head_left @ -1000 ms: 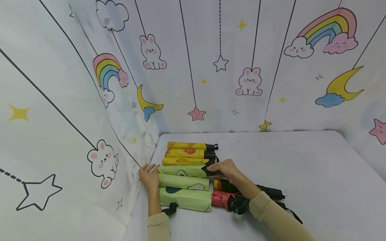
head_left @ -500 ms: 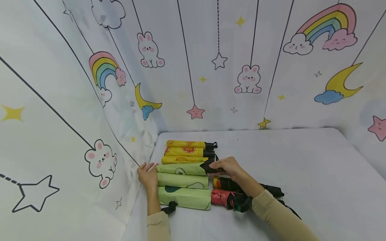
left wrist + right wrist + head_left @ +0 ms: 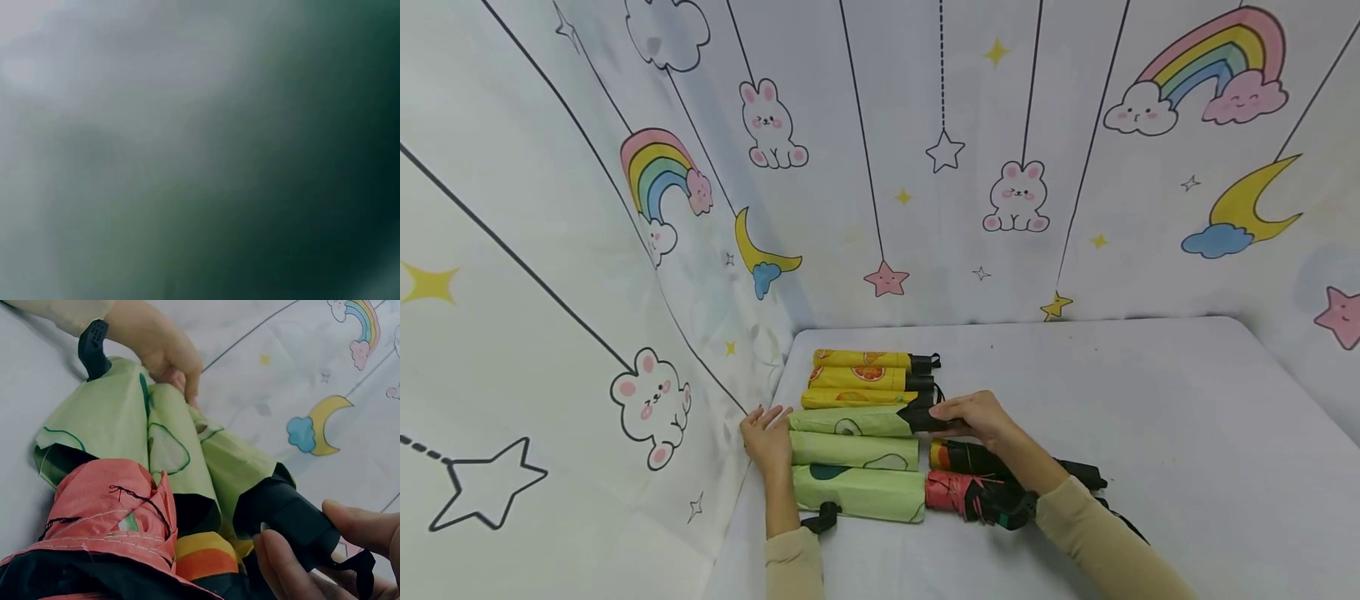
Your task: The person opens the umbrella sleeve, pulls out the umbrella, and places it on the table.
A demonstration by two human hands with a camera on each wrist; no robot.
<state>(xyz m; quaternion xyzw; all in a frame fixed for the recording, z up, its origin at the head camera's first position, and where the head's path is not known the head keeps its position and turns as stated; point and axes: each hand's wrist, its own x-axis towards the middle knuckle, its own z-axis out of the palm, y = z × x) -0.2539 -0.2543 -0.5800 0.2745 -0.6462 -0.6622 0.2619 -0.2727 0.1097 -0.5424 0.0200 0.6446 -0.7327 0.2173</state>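
Three light-green avocado-print folding umbrellas lie side by side in the head view. My right hand holds the black handle of the far green umbrella, thumb on one side and fingers on the other. At that umbrella's other end, my left hand rests against the left tip with fingers spread and fairly straight. The middle green umbrella and the near green umbrella lie just below. Blur fills the left wrist view, so nothing can be made out there.
Three yellow orange-print umbrellas lie behind the green ones. To the right of the green row are a red-and-black umbrella and a black one with a yellow-orange band. A patterned cloth wall borders the left side of the white table.
The right hand has shifted slightly right along the black handle, exposing more of it. My left hand stays at the umbrella's left tip. The head view has tilted a little.
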